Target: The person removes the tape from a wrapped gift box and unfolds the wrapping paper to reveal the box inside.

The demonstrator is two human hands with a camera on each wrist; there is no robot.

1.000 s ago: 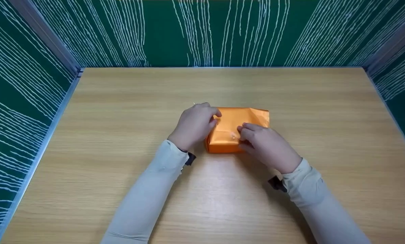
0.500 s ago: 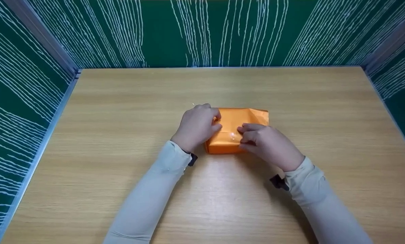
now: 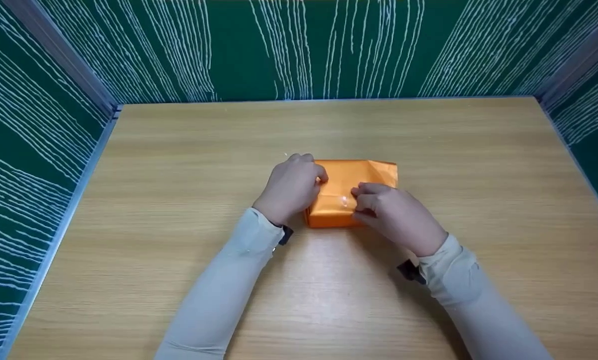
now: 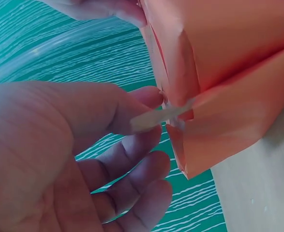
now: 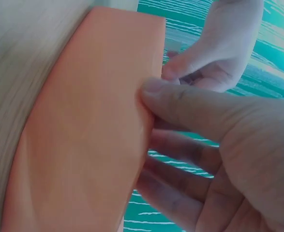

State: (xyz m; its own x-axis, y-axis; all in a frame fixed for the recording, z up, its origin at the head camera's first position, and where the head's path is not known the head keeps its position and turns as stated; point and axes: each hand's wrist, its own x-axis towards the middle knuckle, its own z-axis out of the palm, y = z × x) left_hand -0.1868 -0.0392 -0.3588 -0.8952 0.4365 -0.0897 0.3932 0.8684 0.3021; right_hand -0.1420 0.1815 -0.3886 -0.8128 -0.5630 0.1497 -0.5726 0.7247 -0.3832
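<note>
A box-shaped package in shiny orange wrapping paper (image 3: pixel 346 172) rests on the table. My left hand (image 3: pixel 291 185) is at its left end. In the left wrist view, a short translucent strip of tape (image 4: pixel 156 118) runs from the thumb tip to the folded orange paper (image 4: pixel 229 133), pinched between thumb and fingers. My right hand (image 3: pixel 396 215) holds the package near its right front, with fingers over the top. The right wrist view has the right thumb (image 5: pixel 158 92) pressed on the package's smooth front side (image 5: pixel 91 106). A glossy patch (image 3: pixel 344 201) shows on the top.
The wooden table (image 3: pixel 178 145) is bordered by green panels with white streaks (image 3: pixel 319 50) at the back and sides. A tiny white scrap (image 3: pixel 285 154) lies beyond the left hand. Dark devices (image 3: pixel 411 271) are strapped at both wrists.
The left thumb, seen over the package's top half a second ago, has slipped down out of sight at the left end. The right hand and package have hardly moved.
</note>
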